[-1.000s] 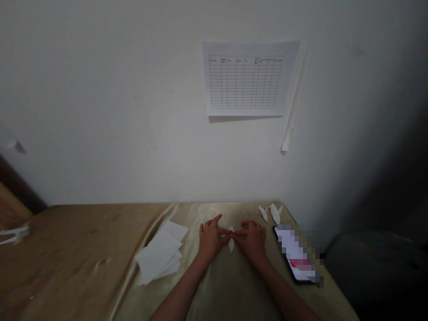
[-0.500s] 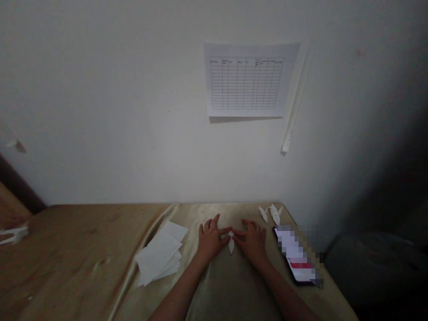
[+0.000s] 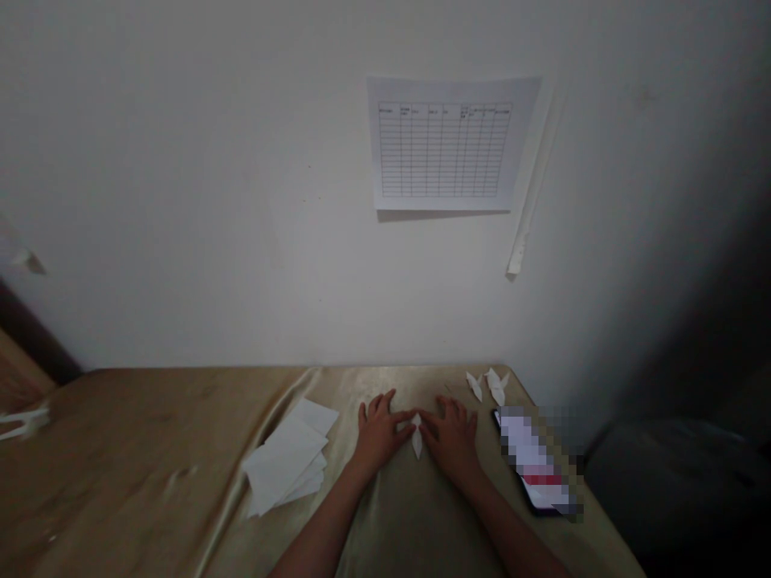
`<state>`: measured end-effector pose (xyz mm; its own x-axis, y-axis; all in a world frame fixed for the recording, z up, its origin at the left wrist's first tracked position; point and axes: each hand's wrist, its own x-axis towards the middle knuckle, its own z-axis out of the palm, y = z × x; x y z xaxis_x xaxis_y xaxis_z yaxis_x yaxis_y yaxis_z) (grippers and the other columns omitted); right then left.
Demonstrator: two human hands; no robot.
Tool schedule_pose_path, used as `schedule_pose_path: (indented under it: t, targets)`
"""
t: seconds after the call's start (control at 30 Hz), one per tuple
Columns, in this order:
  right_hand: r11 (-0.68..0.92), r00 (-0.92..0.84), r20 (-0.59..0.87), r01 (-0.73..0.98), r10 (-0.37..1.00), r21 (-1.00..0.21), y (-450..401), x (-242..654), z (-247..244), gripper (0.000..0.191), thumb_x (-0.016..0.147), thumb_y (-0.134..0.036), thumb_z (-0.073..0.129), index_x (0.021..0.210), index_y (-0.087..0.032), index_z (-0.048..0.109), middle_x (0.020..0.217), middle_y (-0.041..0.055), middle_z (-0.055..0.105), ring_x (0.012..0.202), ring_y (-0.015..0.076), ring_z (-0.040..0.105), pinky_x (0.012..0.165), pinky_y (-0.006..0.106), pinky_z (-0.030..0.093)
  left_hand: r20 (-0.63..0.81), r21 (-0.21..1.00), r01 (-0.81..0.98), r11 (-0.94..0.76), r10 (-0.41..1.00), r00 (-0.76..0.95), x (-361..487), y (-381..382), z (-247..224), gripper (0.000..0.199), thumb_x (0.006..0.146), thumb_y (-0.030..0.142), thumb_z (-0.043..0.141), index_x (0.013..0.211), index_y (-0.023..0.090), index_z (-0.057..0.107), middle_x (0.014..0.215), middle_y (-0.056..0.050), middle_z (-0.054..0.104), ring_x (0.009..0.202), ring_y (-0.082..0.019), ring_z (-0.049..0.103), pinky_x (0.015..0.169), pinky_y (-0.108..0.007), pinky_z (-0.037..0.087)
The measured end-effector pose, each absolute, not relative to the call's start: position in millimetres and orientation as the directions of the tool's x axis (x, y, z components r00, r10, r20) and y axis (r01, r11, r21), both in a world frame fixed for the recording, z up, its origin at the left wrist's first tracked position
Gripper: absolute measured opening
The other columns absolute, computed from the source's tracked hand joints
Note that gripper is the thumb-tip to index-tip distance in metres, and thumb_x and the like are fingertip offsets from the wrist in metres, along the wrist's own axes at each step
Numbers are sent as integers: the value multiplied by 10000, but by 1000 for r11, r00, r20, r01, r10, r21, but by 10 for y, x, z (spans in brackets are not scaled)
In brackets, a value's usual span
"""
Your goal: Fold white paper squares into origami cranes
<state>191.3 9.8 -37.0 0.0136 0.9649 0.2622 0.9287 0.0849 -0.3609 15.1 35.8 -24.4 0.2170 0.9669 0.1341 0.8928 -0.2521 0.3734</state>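
Loose sheets (image 3: 286,461): white, flat, straight-edged, overlapping in a skewed fan; on the counter (image 3: 174,405) near the left forearm (image 3: 325,518).
Phone (image 3: 530,470): slim slab with dark edge and lit screen, slanting beside the right forearm (image 3: 511,522); much of it hidden by pixelation.
Small paper shapes (image 3: 497,387): two, white and folded into points, side by side near the counter's far right corner, just beyond the phone.
Wall (image 3: 210,201): pale, smooth, a few dark specks, rising behind the counter.
Printed chart (image 3: 446,148): white sheet on the wall, ruled into a grid, bottom edge casting a shadow; lettering too small to read.
White strip (image 3: 530,197): long, narrow, slanting on the wall beside the chart.
Left edge: a white object (image 3: 24,421), blurred, near brown wood (image 3: 21,373).
Right edge: a dark bulky form (image 3: 675,482) in shadow.
Cloth (image 3: 385,530): gold-brown, satiny, covering the counter, with one long raised crease running past the sheets.
Folded piece (image 3: 418,443): white paper, slender and pointed, on the cloth between the hands.
Left hand (image 3: 378,433): thumb and index fingertips at the folded piece, other fingers spread.
Right hand (image 3: 454,433): mirrors it from the other side; whether either pinches or merely presses, I cannot tell.
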Motion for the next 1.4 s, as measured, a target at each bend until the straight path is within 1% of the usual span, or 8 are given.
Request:
schedule_pose_path:
  t: [0.17, 0.3, 0.5, 0.67, 0.83, 1.0, 1.23, 1.4]
  targets:
    - [104, 22, 280, 898, 960, -427, 115, 1935, -340, 273, 856, -495, 658, 1086, -369, 735, 1394, 59, 541, 1322, 318, 392, 1123, 594, 188, 157, 389, 882, -266, 963, 221, 136, 343, -226, 336, 827, 468, 693, 1162, 454, 706, 1551, -27, 420, 1434, -343, 327, 1173, -634, 153]
    - [98, 41, 277, 877, 960, -470, 103, 1934, -309, 184, 847, -412, 690, 1014, -368, 754, 1319, 53, 583, 1287, 292, 417, 1117, 563, 191, 201, 380, 875, -301, 950, 239, 124, 347, -174, 280, 812, 432, 725, 1088, 397, 753, 1501, -44, 470, 1395, -320, 373, 1173, -577, 214]
    - [96, 28, 255, 881, 967, -464, 78, 1932, -252, 153, 833, -377, 715, 975, -409, 762, 1266, 30, 603, 1254, 273, 436, 1102, 521, 202, 204, 373, 863, -340, 938, 281, 113, 386, -147, 524, 768, 384, 784, 1260, 477, 631, 1524, -29, 436, 1381, -313, 382, 1160, -585, 234]
    - [112, 28, 273, 868, 962, -484, 94, 1944, -263, 150, 832, -368, 722, 966, -421, 762, 1243, 24, 613, 1232, 261, 450, 1084, 489, 221, 178, 381, 858, -344, 938, 297, 126, 372, -163, 325, 828, 381, 727, 1144, 457, 712, 1537, -12, 427, 1403, -327, 351, 1162, -620, 185]
    - [102, 44, 266, 855, 963, -509, 140, 1965, -309, 109, 839, -371, 707, 919, -387, 778, 1234, 32, 622, 1218, 268, 457, 1076, 483, 227, 197, 396, 848, -353, 934, 297, 111, 387, -161, 243, 823, 322, 733, 1052, 398, 753, 1517, 10, 464, 1385, -307, 374, 1173, -594, 183]
    - [131, 38, 293, 832, 955, -538, 145, 1971, -329, 86, 832, -376, 715, 881, -374, 786, 1218, 31, 638, 1217, 264, 467, 1084, 466, 236, 218, 418, 839, -347, 935, 278, 108, 400, -151, 203, 788, 278, 766, 985, 327, 753, 1471, -16, 514, 1362, -303, 410, 1157, -574, 225]
    - [206, 3, 369, 826, 930, -525, 149, 1977, -288, 75, 814, -335, 716, 826, -337, 790, 1175, 41, 660, 1181, 268, 498, 1069, 441, 281, 314, 423, 814, -398, 907, 281, 119, 382, -132, 192, 771, 270, 780, 954, 307, 738, 1423, -20, 544, 1321, -284, 450, 1142, -536, 279]
    - [220, 19, 480, 872, 877, -437, 88, 2012, -182, 128, 847, -286, 661, 784, -284, 773, 1123, 53, 652, 1159, 261, 495, 1136, 482, 208, 388, 424, 816, -392, 893, 227, 118, 416, -188, 382, 746, 253, 794, 1112, 335, 719, 1436, -48, 506, 1340, -287, 424, 1144, -493, 315]
